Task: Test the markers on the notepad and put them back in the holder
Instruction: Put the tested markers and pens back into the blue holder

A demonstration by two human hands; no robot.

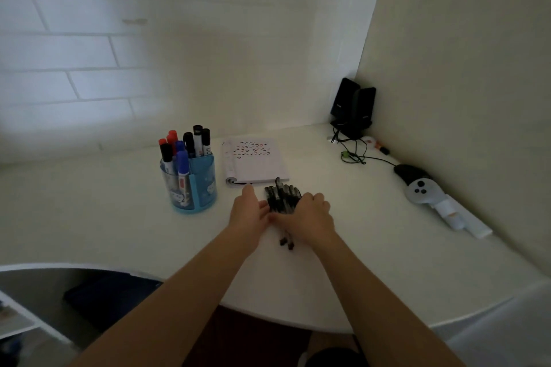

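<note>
1. The white table (98, 217) has a curved near edge at six o'clock and walls at twelve and three.
2. A blue holder (196, 191) stands at ten o'clock, filled with upright red-, blue- and black-capped markers (185, 152).
3. A notepad (256, 164) lies flat at twelve, beside the holder, its page carrying small coloured marks.
4. A bundle of black markers (281, 195) lies at the middle, one tip reaching the notepad's near edge.
5. Two black speakers (353, 106) stand at two o'clock in the corner, tangled cables (353, 155) before them.
6. A dark mouse (407, 171), a pale controller (420, 189) and a white block (465, 222) line the three o'clock edge.
</note>
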